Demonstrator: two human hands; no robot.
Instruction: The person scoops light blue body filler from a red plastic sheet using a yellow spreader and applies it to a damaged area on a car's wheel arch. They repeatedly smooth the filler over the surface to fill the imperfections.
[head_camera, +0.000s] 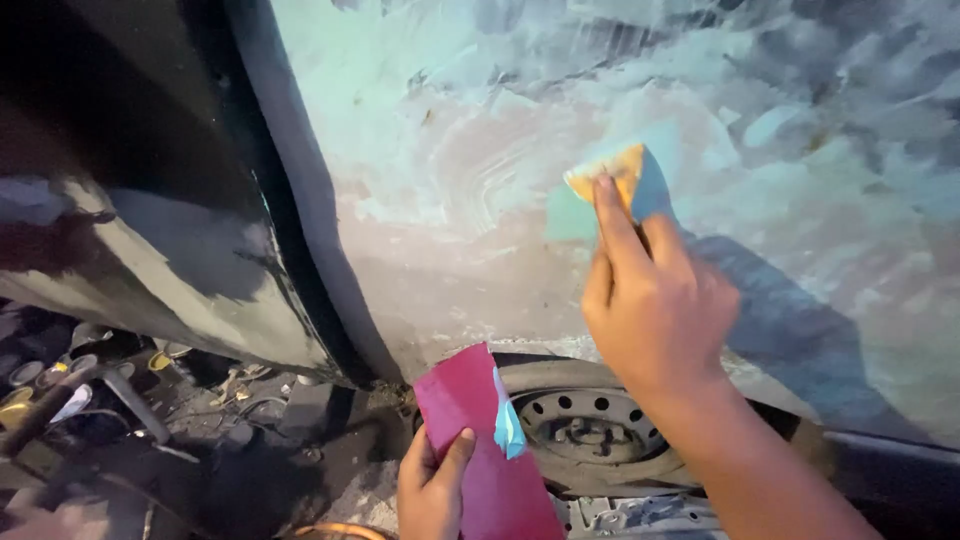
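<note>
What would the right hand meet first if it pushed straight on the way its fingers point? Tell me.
The right hand already presses a small yellow spreader against the filler-smeared grey-green car body panel; straight on, it would likely just slide up that panel.

Our right hand (655, 305) presses a small yellow spreader (612, 172) against a patchy, filler-smeared car panel (480, 160). Our left hand (432, 488) holds a red card (480, 440) bearing pale blue filler (508, 425), above a wheel (585, 425).

The left hand (432, 490) is cut off at the wrist by the bottom edge, as is the pink flat board (487, 455) it holds. Dim metal clutter (70, 390) left of it cannot be identified.
</note>
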